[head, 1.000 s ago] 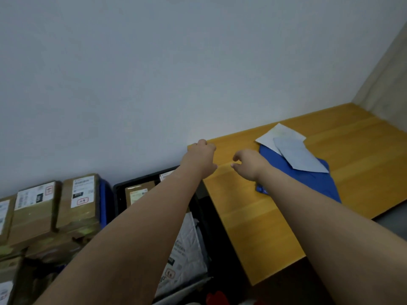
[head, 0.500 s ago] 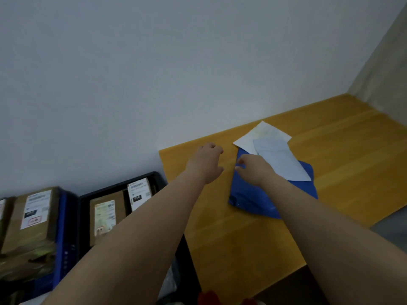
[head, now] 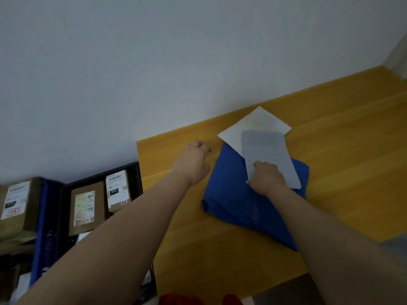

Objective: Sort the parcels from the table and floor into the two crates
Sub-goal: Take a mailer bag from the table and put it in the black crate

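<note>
Head view: three parcels (head: 246, 201) on table (head: 343, 164) (two crates (head: 63, 216) beside).

3 parcels on table (head: 330, 150), 3 boxes, 2 crates, 2 hands.

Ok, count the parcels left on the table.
3, stacked: a blue bag on the table, a grey mailer on it under the right hand, and a white envelope behind. More may be hidden underneath.

Wall (head: 154, 62): plain, pale grey-white, dimly and evenly lit. Tabletop (head: 341, 139): yellow-orange wood with lengthwise grain, back edge against the wall. Side wall (head: 399, 56): beige, at far right corner. Floor (head: 394, 245): grey, lower right.
</note>
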### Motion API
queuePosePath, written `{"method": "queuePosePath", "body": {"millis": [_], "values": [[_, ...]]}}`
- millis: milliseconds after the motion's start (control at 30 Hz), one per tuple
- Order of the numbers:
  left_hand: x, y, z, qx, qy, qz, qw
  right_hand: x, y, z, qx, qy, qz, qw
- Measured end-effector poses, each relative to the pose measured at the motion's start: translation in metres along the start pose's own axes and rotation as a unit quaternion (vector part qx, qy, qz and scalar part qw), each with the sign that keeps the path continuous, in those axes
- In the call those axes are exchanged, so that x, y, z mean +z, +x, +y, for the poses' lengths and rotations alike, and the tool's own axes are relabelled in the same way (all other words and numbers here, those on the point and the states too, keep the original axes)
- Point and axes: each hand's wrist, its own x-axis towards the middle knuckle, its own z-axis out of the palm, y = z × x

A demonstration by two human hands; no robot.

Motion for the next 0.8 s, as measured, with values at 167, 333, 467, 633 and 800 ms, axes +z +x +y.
{"method": "queuePosePath", "body": {"millis": [167, 333, 467, 633, 800], "values": [[0.014, 0.004, -0.005, -0.014, 0.001, -0.035, 0.999, 0.015, 0.015, 0.008, 0.018, -0.065, -0.029, 0.997], [0.022, 0.006, -0.011, -0.028, 0.006, -0.04, 0.999, 0.024, 0.025, 0.012, 0.015, -0.103, -0.058, 0.993], [0.023, 0.007, -0.015, -0.029, 0.002, -0.046, 0.998, 0.021, 0.03, 0.008, 0.019, -0.114, -0.044, 0.992], [0.015, 0.007, -0.018, -0.015, 0.007, -0.037, 0.999, -0.004, 0.028, -0.008, -0.023, -0.029, 0.139, 0.99], [-0.006, -0.003, -0.028, 0.007, -0.016, 0.016, 1.0, -0.052, 0.012, -0.05, -0.116, 0.169, 0.312, 0.928]]}}
